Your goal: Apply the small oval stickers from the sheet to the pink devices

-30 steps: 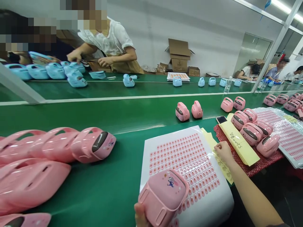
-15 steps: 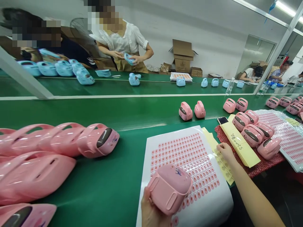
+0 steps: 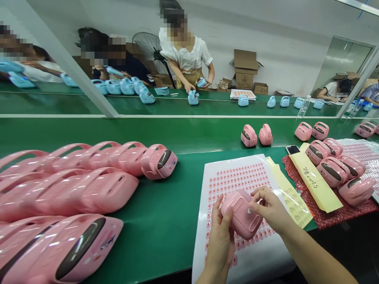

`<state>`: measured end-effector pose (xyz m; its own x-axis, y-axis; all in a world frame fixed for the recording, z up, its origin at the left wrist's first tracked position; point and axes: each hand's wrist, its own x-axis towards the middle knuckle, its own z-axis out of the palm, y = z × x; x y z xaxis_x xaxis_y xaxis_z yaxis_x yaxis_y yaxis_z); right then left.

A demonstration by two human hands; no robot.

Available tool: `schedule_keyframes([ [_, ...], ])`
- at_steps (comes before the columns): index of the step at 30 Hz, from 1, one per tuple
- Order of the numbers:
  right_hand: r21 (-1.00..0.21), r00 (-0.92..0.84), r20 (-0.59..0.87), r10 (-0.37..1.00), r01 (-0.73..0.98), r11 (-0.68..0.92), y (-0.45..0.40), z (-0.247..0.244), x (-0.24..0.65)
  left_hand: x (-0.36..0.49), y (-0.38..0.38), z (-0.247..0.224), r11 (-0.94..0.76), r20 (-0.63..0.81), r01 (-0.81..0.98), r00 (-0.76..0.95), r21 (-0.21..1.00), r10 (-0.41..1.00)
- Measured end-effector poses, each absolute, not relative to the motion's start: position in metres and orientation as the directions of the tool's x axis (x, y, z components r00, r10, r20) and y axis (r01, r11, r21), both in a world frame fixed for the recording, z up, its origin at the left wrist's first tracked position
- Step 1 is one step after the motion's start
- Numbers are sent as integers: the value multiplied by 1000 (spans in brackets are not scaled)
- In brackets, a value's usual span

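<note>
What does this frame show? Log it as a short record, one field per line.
left hand: holds the pink plastic device from below
right hand: fingers at the device, at a small white piece
under the hands: white sheet of pink labels on the green conveyor belt
beside them: yellow paper; red mat
left of them: row of pink devices
far side: co-worker holding a blue device

room on green belt [image 3: 168, 240], pink cases [image 3: 89, 193] leftward
</note>
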<state>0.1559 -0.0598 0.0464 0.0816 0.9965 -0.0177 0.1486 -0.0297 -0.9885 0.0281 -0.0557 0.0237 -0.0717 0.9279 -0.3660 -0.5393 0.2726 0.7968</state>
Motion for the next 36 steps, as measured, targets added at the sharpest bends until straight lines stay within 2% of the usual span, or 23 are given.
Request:
schedule_keyframes([
  [9, -985, 109, -20, 994, 166, -38, -59, 43, 152, 29, -58, 25, 274, -381, -569, -75, 775, 922],
  [12, -978, 119, 20, 993, 206, -6, -60, 43, 151, 29, -58, 25, 264, -373, -567, -82, 780, 924],
  [15, -941, 133, 157, 979, 319, 108, -63, 38, 146, 28, -57, 23, 263, -375, -569, -86, 779, 923],
  [18, -831, 131, 406, 904, 464, 306, -68, 32, 139, 27, -56, 22, 260, -377, -573, -93, 777, 921],
  [20, -764, 117, 529, 840, 495, 413, -72, 31, 136, 28, -56, 21, 250, -375, -581, -104, 775, 921],
  [23, -772, 203, 594, 779, 418, 480, -79, 31, 138, 29, -54, 22, 235, -395, -636, -120, 735, 911],
  [26, -792, 288, 592, 752, 376, 480, -90, 18, 141, 22, -50, 23, 281, -478, -733, -69, 620, 875],
  [28, -779, 199, 583, 788, 411, 473, -100, -1, 137, 9, -48, 20, 339, -539, -784, 7, 519, 842],
  [30, -724, 7, 570, 822, 477, 498, -111, -25, 130, -7, -47, 12, 352, -546, -820, 58, 451, 836],
  [33, -555, -269, 560, 783, 581, 596, -124, -57, 119, -28, -48, -4, 291, -451, -836, 59, 465, 891],
  [36, -416, -389, 568, 725, 624, 661, -130, -74, 116, -40, -50, -18, 221, -344, -853, 52, 472, 938],
])
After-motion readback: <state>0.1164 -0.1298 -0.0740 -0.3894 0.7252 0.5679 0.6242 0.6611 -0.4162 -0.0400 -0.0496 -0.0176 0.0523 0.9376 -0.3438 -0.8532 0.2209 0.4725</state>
